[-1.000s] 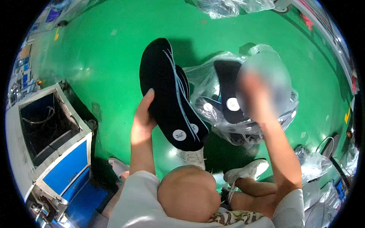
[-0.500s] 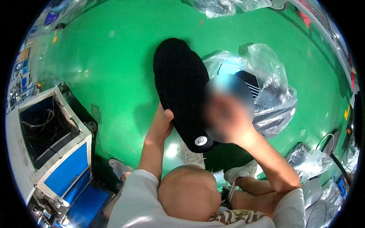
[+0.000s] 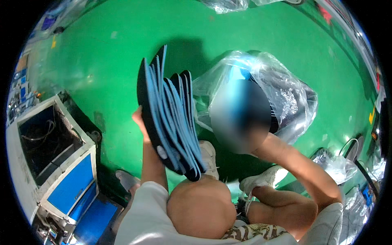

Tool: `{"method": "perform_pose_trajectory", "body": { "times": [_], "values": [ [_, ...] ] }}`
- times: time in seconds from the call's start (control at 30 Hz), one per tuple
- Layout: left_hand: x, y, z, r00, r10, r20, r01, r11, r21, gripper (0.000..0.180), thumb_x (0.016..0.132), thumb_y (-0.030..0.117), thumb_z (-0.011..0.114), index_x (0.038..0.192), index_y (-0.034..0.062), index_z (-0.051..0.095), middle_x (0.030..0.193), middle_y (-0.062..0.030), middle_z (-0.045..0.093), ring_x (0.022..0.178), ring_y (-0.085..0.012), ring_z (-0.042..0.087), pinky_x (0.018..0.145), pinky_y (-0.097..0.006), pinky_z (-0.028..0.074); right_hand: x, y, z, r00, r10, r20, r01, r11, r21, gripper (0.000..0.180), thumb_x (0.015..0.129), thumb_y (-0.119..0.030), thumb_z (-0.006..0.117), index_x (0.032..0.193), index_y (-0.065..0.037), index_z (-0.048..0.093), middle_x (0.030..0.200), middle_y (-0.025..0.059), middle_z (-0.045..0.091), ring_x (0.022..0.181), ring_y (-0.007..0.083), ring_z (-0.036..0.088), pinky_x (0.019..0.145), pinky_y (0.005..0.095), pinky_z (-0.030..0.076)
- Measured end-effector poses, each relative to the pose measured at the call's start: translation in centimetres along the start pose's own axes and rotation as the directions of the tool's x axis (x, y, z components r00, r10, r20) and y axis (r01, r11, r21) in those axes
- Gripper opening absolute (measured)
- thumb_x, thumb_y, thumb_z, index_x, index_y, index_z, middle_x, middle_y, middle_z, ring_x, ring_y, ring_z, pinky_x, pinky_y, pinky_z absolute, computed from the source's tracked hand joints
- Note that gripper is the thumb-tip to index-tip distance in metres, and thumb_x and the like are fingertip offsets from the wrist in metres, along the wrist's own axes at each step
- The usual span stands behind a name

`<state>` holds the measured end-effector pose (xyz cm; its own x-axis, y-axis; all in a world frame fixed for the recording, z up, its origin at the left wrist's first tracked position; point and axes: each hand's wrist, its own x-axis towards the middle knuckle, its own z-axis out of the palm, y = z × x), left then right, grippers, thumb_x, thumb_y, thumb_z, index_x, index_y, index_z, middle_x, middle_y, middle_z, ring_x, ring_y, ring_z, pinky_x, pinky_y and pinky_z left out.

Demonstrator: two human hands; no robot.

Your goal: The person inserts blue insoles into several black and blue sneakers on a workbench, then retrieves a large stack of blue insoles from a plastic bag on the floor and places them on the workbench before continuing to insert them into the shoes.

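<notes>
My left hand (image 3: 139, 122) is closed around a stack of several insoles (image 3: 171, 122), black on one face with blue edges. The stack stands on edge, tilted, its layers fanned apart towards the far end. A round white sticker shows low on the outer black face. To the right, a clear plastic bag (image 3: 300, 102) lies on the floor with more black and light-blue insoles inside. My right hand (image 3: 261, 141) is at the bag's near side; a blurred patch covers its fingers, so I cannot see whether it holds anything.
A white and blue machine cabinet (image 3: 71, 175) with an open top stands at the left. More clear plastic lies at the far edge (image 3: 226, 5) and lower right (image 3: 337, 168). My white shoes (image 3: 267, 179) are on the green floor (image 3: 110, 73) close by.
The insole stack has turned from its flat black face to its layered edge and moved left with my left hand. My right hand has moved off it to the bag.
</notes>
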<state>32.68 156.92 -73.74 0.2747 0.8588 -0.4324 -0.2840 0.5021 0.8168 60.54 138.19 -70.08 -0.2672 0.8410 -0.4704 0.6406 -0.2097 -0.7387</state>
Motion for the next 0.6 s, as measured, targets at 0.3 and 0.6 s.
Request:
{"method": "perform_pose_trajectory", "body": {
  "times": [0.3,0.6],
  "values": [
    [2.2,-8.3,-4.4,0.998,-0.067,0.002,0.067,0.996,-0.066,0.028,0.081,0.031,0.048,0.078,0.0038,0.055,0.073,-0.0035,0.059,0.059,-0.0111,0.054,0.054,-0.025,0.046,4.1,0.8,0.9,0.978,0.205,-0.033,-0.206,0.978,-0.018,0.039,0.081,-0.033,0.037,0.094,-0.001,0.053,0.09,0.0196,0.053,0.089,0.0348,0.05,0.077,0.0382,0.038],
    [-1.0,0.8,3.1,0.944,-0.331,0.008,0.33,0.939,-0.096,0.066,0.067,0.044,0.056,0.117,0.0029,0.045,0.108,-0.0134,0.053,0.093,-0.0269,0.054,0.081,-0.04,0.044,1.7,-0.7,-6.7,0.949,0.086,-0.303,0.05,0.909,0.413,0.018,0.069,0.002,0.061,0.086,-0.002,0.06,0.09,0.0102,0.052,0.086,0.0222,0.053,0.075,0.0285,0.042]
  ]
}}
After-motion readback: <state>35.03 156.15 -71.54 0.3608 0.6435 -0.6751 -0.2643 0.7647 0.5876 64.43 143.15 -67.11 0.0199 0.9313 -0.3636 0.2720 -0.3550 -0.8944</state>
